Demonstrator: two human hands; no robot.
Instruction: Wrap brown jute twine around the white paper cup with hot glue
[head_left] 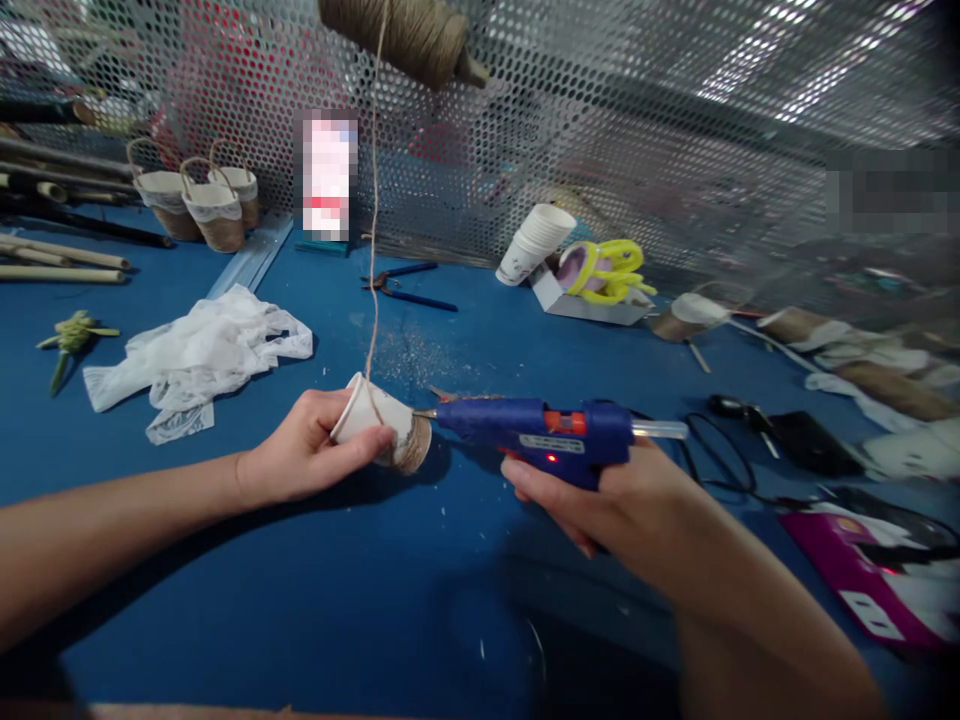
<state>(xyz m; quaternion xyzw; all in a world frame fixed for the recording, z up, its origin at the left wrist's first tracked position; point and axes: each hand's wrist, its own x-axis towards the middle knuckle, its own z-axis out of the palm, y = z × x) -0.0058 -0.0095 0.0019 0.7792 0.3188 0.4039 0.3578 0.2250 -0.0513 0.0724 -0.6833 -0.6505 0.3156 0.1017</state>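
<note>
My left hand (pixel 319 445) is closed around a white paper cup (pixel 365 412), tilted with its mouth to the upper left. Brown twine is wound around the cup's base, and a strand of twine (pixel 374 220) runs up from it to a large spool (pixel 409 35). In my right hand (pixel 592 500) is a blue hot glue gun (pixel 495 428), its red light on and a clear glue stick poking out of the back. The gun's nozzle tip is at the cup's side, by the edge of the wound twine; whether it touches I cannot tell.
White lace (pixel 210 355) lies to the left, with twine-wrapped baskets (pixel 217 215) behind it. Blue-handled pliers (pixel 412 285) rest farther back. Stacked paper cups (pixel 536 245) stand beside a white box (pixel 585 305). Bamboo sticks (pixel 64 270) lie at far left; cords and a purple box (pixel 862 580) are at right.
</note>
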